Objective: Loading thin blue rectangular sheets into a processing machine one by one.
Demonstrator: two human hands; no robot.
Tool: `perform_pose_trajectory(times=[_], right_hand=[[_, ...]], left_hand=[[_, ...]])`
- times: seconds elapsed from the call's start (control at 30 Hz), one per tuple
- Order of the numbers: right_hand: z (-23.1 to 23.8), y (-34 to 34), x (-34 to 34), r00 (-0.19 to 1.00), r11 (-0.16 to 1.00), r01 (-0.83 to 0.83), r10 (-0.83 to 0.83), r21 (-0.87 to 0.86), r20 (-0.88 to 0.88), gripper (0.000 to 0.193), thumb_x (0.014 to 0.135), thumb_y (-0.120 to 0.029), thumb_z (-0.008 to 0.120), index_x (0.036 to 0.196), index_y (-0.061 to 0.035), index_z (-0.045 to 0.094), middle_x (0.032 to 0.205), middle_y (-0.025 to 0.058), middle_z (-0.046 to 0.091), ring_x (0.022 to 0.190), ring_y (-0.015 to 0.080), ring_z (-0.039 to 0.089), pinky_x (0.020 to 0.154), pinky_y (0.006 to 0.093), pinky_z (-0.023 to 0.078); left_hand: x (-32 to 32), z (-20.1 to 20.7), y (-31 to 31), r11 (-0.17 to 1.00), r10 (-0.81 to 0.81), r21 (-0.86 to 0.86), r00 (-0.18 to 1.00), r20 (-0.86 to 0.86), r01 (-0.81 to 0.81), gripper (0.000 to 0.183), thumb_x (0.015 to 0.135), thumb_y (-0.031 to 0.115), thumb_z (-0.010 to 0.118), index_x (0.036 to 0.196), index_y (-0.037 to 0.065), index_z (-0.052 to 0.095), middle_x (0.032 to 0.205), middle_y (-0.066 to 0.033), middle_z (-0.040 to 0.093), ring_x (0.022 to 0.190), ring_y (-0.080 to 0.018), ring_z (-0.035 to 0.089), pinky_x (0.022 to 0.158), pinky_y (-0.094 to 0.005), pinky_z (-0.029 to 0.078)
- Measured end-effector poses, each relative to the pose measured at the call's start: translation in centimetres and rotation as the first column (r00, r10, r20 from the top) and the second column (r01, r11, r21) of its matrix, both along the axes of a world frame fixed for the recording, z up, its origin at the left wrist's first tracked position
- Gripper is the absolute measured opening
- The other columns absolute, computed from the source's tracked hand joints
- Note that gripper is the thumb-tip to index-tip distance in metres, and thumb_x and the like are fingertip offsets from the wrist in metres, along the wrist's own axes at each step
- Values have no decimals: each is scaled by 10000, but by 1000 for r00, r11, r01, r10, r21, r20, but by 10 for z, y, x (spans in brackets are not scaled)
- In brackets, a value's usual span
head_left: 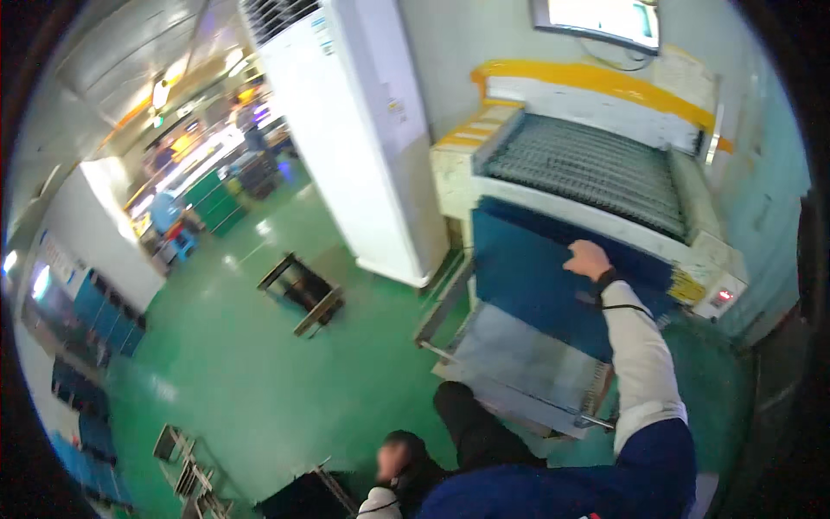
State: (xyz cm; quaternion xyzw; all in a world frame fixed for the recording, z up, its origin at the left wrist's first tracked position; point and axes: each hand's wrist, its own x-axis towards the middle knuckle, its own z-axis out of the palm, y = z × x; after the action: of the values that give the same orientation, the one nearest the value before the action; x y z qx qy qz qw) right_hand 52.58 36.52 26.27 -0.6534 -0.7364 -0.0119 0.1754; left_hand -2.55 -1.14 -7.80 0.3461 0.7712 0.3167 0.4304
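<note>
My right hand is over a large dark blue sheet at the front of a roller conveyor machine. Its fingers look curled; whether anything thin is between them, or whether they touch the sheet, does not show. Below the blue sheet, a pale grey flat panel lies on a low stand with a metal bar along its near side. My left hand is low in the picture, beside my dark-clad leg and near a black flat item. Motion blurs its fingers.
A tall white cabinet unit stands left of the machine. On the green floor are a small brown frame stand and several wooden-looking racks at lower left. A screen hangs above. A person in blue is far back.
</note>
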Motion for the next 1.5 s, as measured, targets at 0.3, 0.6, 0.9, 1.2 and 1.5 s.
perform_pose_trajectory(times=[0.3,0.6,0.9,1.2,1.5], right_hand=[[52,-11,24,995,977,47,-28,-207,91,474,644,-311,716,997,1,668,938,201,669,932,365,622,821,451,499],[189,-27,39,993,997,-44,37,61,110,473,642,-338,740,976,-11,667,985,219,642,951,389,606,822,446,490],[241,-84,133,535,999,-28,48,39,-844,471,703,-77,713,1159,-13,615,972,76,679,831,182,630,797,330,486],[115,-31,212,434,972,95,155,217,-887,394,809,-8,672,1189,-21,572,1038,98,649,904,132,616,792,237,494],[66,35,153,-453,998,45,59,44,-889,129,849,-91,654,897,-75,535,835,48,576,711,190,557,669,291,514]], left_hand=[[42,86,17,1000,-19,-7,994,111,20,212,816,177,638,783,-30,672,695,-103,667,566,-191,634,505,-307,513],[5,9,20,999,-46,22,998,-47,47,206,814,174,653,803,-30,677,697,-95,669,572,-186,630,526,-312,517],[33,64,24,993,-62,97,997,-34,65,205,795,164,658,740,-33,653,627,-88,642,526,-161,602,493,-306,494],[37,70,25,991,-93,93,996,16,91,195,805,154,629,736,-27,649,630,-82,636,522,-146,593,492,-289,490],[44,80,30,997,-61,48,998,19,60,144,803,122,636,719,6,624,635,-47,624,522,-137,570,484,-280,470]])
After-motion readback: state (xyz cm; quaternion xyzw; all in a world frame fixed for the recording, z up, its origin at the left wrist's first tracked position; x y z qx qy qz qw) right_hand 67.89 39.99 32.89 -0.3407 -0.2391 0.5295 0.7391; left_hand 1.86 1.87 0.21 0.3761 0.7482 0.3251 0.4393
